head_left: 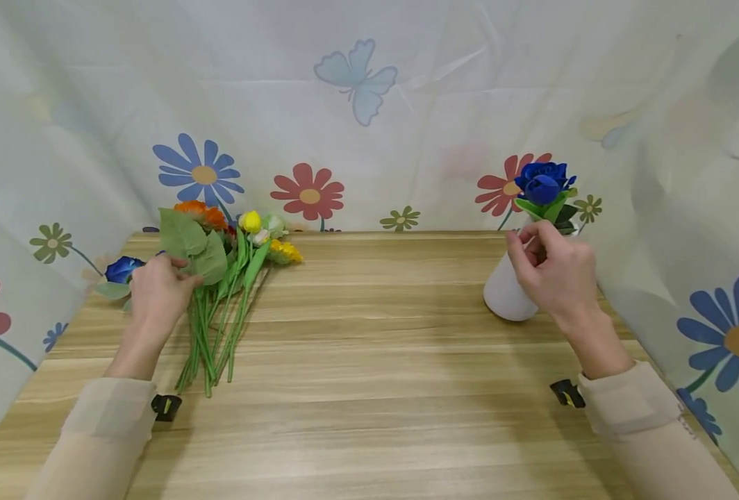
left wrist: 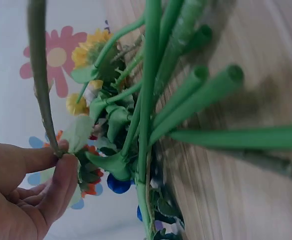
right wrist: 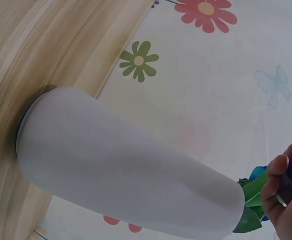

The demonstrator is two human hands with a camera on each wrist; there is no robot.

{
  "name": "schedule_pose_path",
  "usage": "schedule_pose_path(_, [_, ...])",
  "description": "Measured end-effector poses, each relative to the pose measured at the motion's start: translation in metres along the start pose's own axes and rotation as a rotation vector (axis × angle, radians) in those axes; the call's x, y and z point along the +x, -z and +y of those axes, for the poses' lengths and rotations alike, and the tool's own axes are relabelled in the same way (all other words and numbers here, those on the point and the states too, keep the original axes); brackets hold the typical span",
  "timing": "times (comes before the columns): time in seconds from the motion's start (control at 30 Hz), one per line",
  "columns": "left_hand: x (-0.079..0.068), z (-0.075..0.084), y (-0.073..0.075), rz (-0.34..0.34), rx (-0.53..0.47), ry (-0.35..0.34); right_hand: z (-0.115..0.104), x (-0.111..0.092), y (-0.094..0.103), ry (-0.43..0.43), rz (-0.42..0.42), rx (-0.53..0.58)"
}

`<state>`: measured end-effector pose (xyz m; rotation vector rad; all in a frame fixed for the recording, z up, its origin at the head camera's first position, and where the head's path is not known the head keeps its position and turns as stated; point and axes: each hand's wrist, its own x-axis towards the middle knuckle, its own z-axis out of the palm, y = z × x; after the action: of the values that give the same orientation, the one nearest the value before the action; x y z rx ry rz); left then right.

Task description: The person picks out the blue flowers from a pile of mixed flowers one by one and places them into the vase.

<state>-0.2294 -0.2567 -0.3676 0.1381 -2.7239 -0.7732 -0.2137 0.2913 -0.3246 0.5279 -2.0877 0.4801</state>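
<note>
At the left of the head view, my left hand (head_left: pixel 159 288) is over a bunch of artificial flowers. Its thumb and fingers pinch a thin brownish-green leafy stem (left wrist: pixel 42 97), whose broad leaves (head_left: pixel 183 232) partly cover an orange flower (head_left: pixel 202 214). A white vase (head_left: pixel 508 292) stands upright at the right, with a blue rose (head_left: pixel 542 182) in it. My right hand (head_left: pixel 560 271) is beside the vase's mouth, fingers loosely curled, with nothing visible in them. Near its fingers are green leaves (right wrist: pixel 254 190); whether they touch is hidden.
Green stems (head_left: pixel 210 347) of the bunch point toward me on the wooden table (head_left: pixel 369 389). Yellow flowers (head_left: pixel 251 221) lie on its right side, another blue flower (head_left: pixel 123 269) at the left edge. A patterned curtain (head_left: pixel 407 139) encloses the back and sides.
</note>
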Motion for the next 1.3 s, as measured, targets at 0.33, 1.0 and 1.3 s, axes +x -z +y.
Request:
schedule_pose_path(0.33, [0.001, 0.016, -0.010, 0.015, -0.057, -0.040, 0.000, -0.002, 0.001, -0.008, -0.021, 0.000])
schedule_pose_path(1.0, [0.009, 0.030, -0.039, -0.162, -0.038, -0.107, -0.004, -0.002, -0.001, 0.000, -0.079, -0.019])
schedule_pose_path(1.3, [0.014, 0.026, -0.047, -0.245, -0.014, -0.054, -0.006, -0.001, -0.001, 0.003, -0.086, -0.011])
